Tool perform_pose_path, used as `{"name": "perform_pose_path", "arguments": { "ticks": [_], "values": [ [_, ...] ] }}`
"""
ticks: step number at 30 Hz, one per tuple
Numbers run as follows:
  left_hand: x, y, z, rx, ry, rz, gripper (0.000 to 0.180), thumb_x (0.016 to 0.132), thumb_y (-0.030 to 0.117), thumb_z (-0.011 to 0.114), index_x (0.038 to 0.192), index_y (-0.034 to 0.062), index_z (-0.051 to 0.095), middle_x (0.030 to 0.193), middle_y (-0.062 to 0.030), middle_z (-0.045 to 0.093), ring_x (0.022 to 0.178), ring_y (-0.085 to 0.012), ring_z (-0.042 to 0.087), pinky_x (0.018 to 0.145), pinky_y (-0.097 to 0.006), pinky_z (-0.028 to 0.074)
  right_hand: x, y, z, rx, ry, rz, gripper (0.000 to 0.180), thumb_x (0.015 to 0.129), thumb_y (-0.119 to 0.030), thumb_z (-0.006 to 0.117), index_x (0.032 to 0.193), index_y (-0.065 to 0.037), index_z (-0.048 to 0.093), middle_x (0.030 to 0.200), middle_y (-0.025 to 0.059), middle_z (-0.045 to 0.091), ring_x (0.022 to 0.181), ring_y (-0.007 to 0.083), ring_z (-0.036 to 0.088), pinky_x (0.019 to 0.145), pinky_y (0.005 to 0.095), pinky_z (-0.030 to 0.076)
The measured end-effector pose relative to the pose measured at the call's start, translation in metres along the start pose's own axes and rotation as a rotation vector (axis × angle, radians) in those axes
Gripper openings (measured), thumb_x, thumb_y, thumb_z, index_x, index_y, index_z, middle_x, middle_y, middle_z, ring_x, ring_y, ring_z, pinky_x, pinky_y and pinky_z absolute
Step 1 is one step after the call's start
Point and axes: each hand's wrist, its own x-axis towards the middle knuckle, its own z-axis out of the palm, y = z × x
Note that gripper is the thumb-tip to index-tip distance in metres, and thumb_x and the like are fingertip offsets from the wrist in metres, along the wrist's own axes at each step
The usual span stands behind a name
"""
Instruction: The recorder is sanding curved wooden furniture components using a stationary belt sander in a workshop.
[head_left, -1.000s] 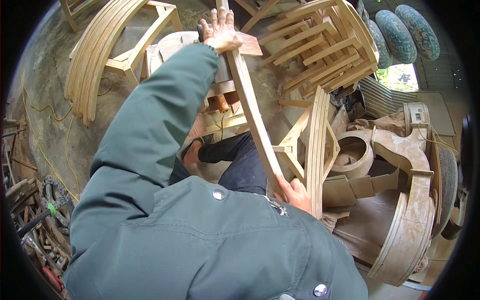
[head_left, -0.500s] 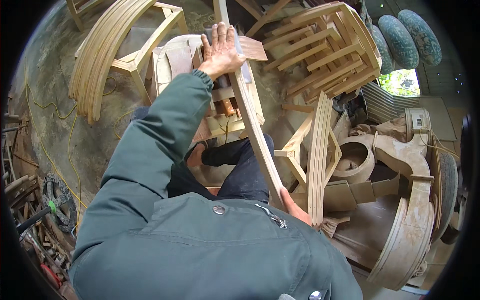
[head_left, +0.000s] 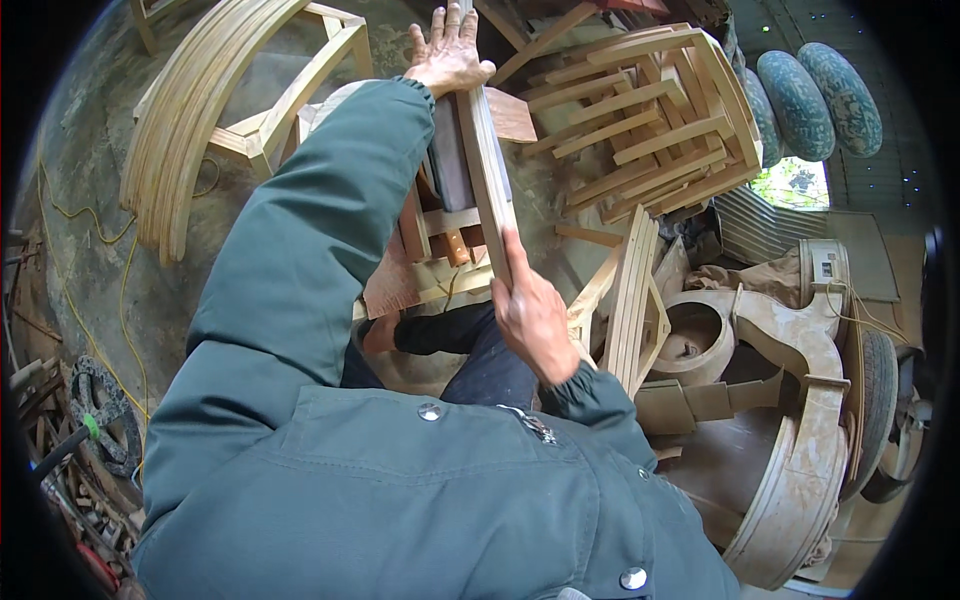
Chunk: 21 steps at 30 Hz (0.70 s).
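Left hand (head_left: 449,55): fingers spread, palm on wooden strip (head_left: 483,160). Right hand (head_left: 535,318): index straight, beyond metal bed's (head_left: 450,165) near edge, at strip's end; grip cannot be told.

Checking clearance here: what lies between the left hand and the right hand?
In the head view, the long wooden strip spans the stretch from the left hand to the right hand; a grey flat surface shows along its left edge.

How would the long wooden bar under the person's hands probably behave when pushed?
The long wooden bar looks like solid timber, so it should stay stiff. Its slim section suggests it is fairly light for its length. With flat faces and squared edges, it would likely slide rather than roll.
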Motion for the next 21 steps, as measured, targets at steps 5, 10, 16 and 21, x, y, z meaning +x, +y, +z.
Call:
{"name": "perform_pose_path", "arguments": {
  "ticks": [5, 10, 16, 21],
  "values": [
    [0.003, -0.001, -0.013, 0.082, 0.007, -0.022, 0.099, 0.091, 0.048, 0.057, 0.17, 0.0141, 0.008, 0.177, -0.0138, -0.001, 0.163, -0.0328, -0.007, 0.126, -0.065, -0.003, 0.024, 0.0, 0.011, -0.061, 0.029, -0.013, 0.077, 0.095, -0.014, 0.059, 0.165, -0.017, 0.027, 0.089, 0.0255, 0.069, 0.08, 0.0474, 0.068, 0.072, 0.0569, 0.053],
    [-0.005, -0.004, -0.009, 0.081, -0.009, -0.046, 0.096, 0.092, 0.047, 0.056, 0.17, 0.0161, 0.008, 0.177, -0.0136, -0.001, 0.163, -0.0329, -0.007, 0.127, -0.063, -0.006, -0.036, 0.02, -0.02, -0.052, 0.003, -0.052, 0.077, 0.094, -0.014, 0.061, 0.164, -0.017, 0.03, 0.085, 0.022, 0.067, 0.075, 0.0438, 0.068, 0.067, 0.0563, 0.054],
    [-0.011, 0.006, -0.015, 0.152, -0.031, 0.015, 0.096, 0.091, 0.051, 0.058, 0.169, 0.014, 0.015, 0.177, -0.0139, 0.005, 0.163, -0.0336, 0.0, 0.127, -0.064, 0.001, -0.157, 0.043, -0.085, -0.144, -0.228, 0.058, 0.086, 0.091, -0.015, 0.067, 0.166, -0.026, 0.025, 0.084, 0.016, 0.063, 0.074, 0.0415, 0.067, 0.065, 0.0539, 0.054],
    [-0.038, 0.028, -0.01, 0.082, -0.129, 0.011, 0.101, 0.09, 0.054, 0.058, 0.168, 0.0076, 0.015, 0.176, -0.0164, 0.008, 0.163, -0.0335, 0.0, 0.127, -0.063, 0.0, -0.223, 0.037, -0.162, -0.138, -0.44, 0.169, 0.09, 0.087, -0.015, 0.073, 0.164, -0.028, 0.029, 0.087, 0.0175, 0.065, 0.079, 0.0415, 0.068, 0.072, 0.0501, 0.055]
  ]
}}
